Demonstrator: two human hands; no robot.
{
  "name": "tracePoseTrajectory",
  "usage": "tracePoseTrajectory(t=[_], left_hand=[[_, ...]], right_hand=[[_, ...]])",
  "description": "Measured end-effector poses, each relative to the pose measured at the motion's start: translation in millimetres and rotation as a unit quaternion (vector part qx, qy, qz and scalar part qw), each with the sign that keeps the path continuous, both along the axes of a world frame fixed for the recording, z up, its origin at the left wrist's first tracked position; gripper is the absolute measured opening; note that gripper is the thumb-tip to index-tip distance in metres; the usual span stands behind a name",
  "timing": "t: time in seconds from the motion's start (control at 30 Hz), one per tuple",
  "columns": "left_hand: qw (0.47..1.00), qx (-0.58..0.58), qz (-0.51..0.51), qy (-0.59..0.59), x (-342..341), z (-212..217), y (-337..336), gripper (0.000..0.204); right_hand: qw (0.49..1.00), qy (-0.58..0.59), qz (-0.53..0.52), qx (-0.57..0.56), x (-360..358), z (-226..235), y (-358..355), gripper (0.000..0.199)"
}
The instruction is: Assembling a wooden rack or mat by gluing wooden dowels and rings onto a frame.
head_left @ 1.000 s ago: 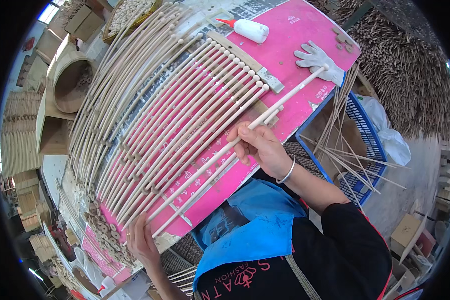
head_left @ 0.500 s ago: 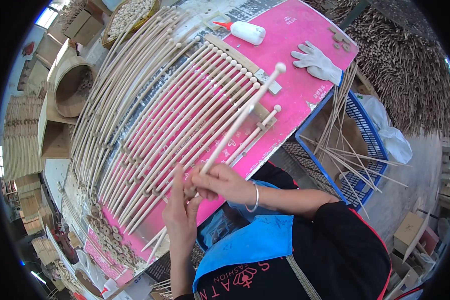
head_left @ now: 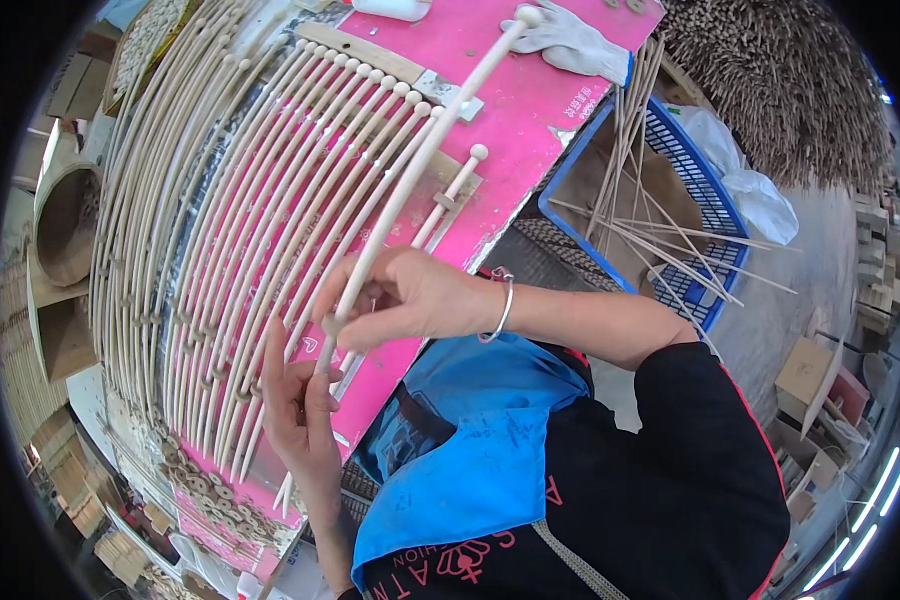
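A long pale wooden stick [head_left: 407, 185] with a ball on its far end slants up from my hands over the pink board. My right hand [head_left: 405, 295] grips it near its lower part, fingers bent around it beside a small wooden ring [head_left: 332, 325] on the shaft. Below the ring, my left hand [head_left: 305, 415] has its thumb and bent fingers at the stick's lower end, while its index finger points upward. Just left of the hands lies a row of similar ball-tipped sticks [head_left: 270, 215], several with rings on them. A shorter ball-tipped piece with a ring [head_left: 445, 201] lies to the right.
Loose wooden rings [head_left: 220, 500] are heaped at the table's near left. A white glove [head_left: 570, 45] and a white bottle [head_left: 392, 8] lie at the far side. Right of the pink-covered table [head_left: 515, 180], a blue basket [head_left: 705, 190] holds thin sticks. Bundled sticks [head_left: 770, 100] stand beyond.
The view has shifted, so the table sits further left and up. My right hand has opened its grip slightly around the stick near the ring, and my left hand is lower along it.
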State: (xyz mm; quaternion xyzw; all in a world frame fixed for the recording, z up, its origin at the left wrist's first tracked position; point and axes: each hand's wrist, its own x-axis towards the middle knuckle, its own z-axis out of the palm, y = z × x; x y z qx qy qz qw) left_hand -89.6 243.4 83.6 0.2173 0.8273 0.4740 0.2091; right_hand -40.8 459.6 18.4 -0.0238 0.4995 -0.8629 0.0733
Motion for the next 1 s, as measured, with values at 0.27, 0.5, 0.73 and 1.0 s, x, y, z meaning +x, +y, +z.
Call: tracePoseTrajectory(t=[0.27,0.5,0.73,1.0], left_hand=[[0.994,-0.052,0.009,-0.093,2.5,-5.5,-49.2,0.046],[0.992,-0.028,0.005,-0.119,12.8,-22.4,-85.2,0.032],[0.994,-0.053,0.037,0.089,22.2,-25.9,-74.9,0.025],[0.976,-0.12,0.019,0.183,25.6,-32.5,-68.0,0.021]], right_hand=[[0.992,-0.054,-0.113,-0.021,22.2,-1.5,48.0,0.032],[0.98,-0.082,-0.176,-0.041,30.0,-5.6,50.5,0.031],[0.977,-0.098,-0.185,-0.037,34.3,-12.8,55.8,0.03],[0.968,-0.118,-0.22,-0.014,35.6,-14.0,51.8,0.027]])
